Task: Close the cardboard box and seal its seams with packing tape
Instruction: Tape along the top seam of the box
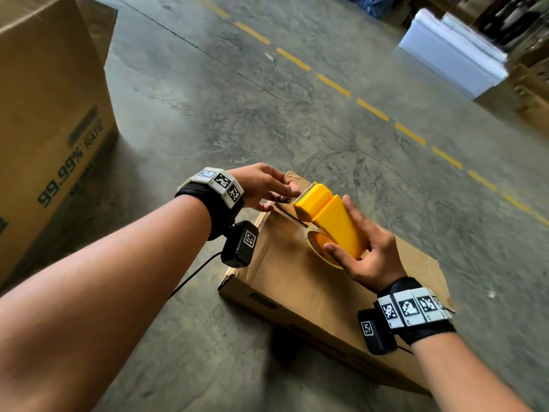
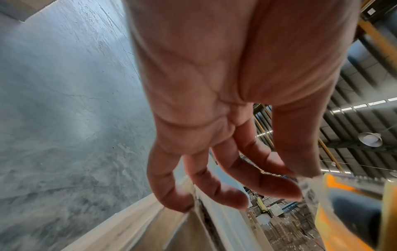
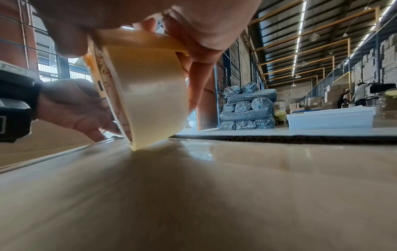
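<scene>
A brown cardboard box [image 1: 297, 286] lies on the concrete floor with its top flaps folded shut and a dark seam gap running along the top. My right hand [image 1: 371, 254] grips a yellow tape dispenser [image 1: 335, 224]. Its tape roll [image 3: 150, 95] rests on the box top [image 3: 193, 195], and the toothed blade end tilts up toward the far corner. My left hand [image 1: 264, 185] reaches that blade. Its thumb and forefinger meet on the clear tape end [image 2: 309, 186] beside the dispenser [image 2: 348, 212]. The little finger touches the box edge [image 2: 133, 229].
A tall printed cardboard box [image 1: 50, 114] stands close on the left. A dashed yellow line [image 1: 371, 110] crosses the floor beyond. A white stack [image 1: 454, 55] sits far right. Wrapped bales [image 3: 247, 108] and people [image 3: 361, 93] are far off.
</scene>
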